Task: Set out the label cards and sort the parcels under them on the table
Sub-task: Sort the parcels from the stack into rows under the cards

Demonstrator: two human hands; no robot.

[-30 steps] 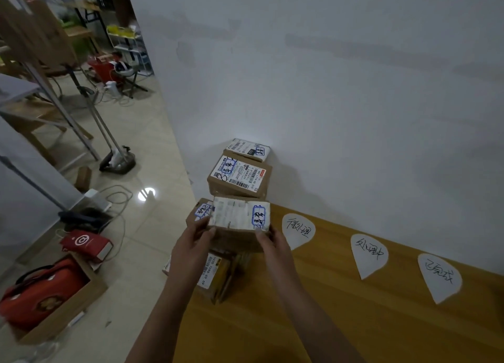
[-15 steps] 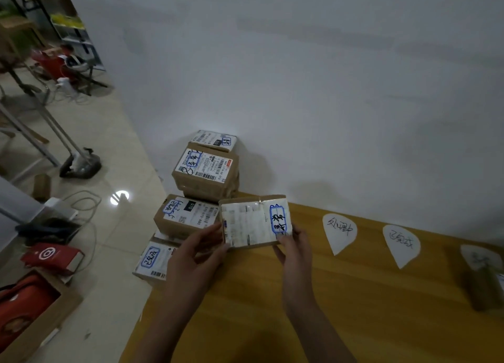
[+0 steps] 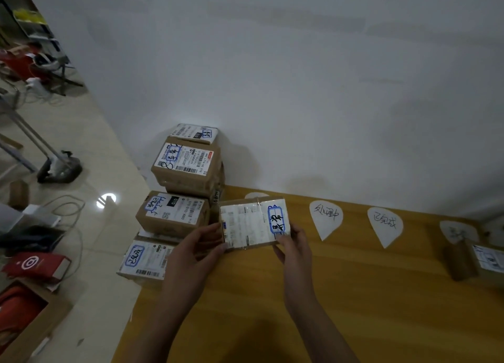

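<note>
Left grip (image 3: 197, 250) and right grip (image 3: 296, 249) pinch the parcel (image 3: 251, 225) by its ends, between them over the counter (image 3: 354, 294); cards (image 3: 326, 218) sit right of the right grip, so keep it level, match its blue mark (image 3: 276, 219), land below that card.

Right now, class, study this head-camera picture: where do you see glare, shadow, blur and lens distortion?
Head view: round lamp glare on the glossy cream floor tiles; a soft shadow on the yellow wooden table near the forearms; the white-labelled cardboard parcel, gripped by left hand and right hand, is readable; the brown parcel at far right is dim and blurred; straight lines bow.
</note>
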